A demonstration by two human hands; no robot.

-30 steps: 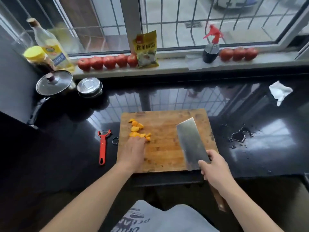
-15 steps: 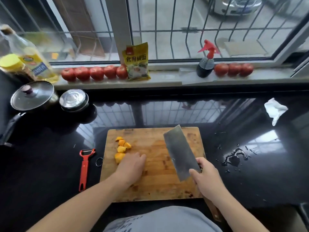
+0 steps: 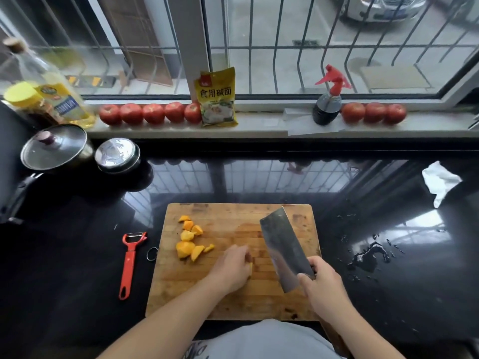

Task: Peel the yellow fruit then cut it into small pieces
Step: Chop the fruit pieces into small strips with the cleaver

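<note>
Several yellow-orange fruit pieces (image 3: 190,238) lie on the left part of a wooden cutting board (image 3: 228,304). My left hand (image 3: 230,268) rests on the board's middle, curled over a yellow piece of fruit (image 3: 250,268) that shows only as a sliver under the fingers. My right hand (image 3: 320,283) grips the handle of a wide steel cleaver (image 3: 282,244), whose blade is tilted above the board just right of my left hand. A red peeler (image 3: 129,263) lies on the black counter left of the board.
A lidded pot (image 3: 55,149) and a steel lid (image 3: 116,155) sit at the back left beside oil bottles (image 3: 55,92). Red tomatoes (image 3: 153,114), a yellow packet (image 3: 217,97) and a spray bottle (image 3: 328,99) line the sill. Water puddle (image 3: 369,256) and white tissue (image 3: 440,182) lie right.
My left hand has moved right, away from the pile of cut pieces, onto another piece near the cleaver. The camera tilted up, so the board sits lower in view.
</note>
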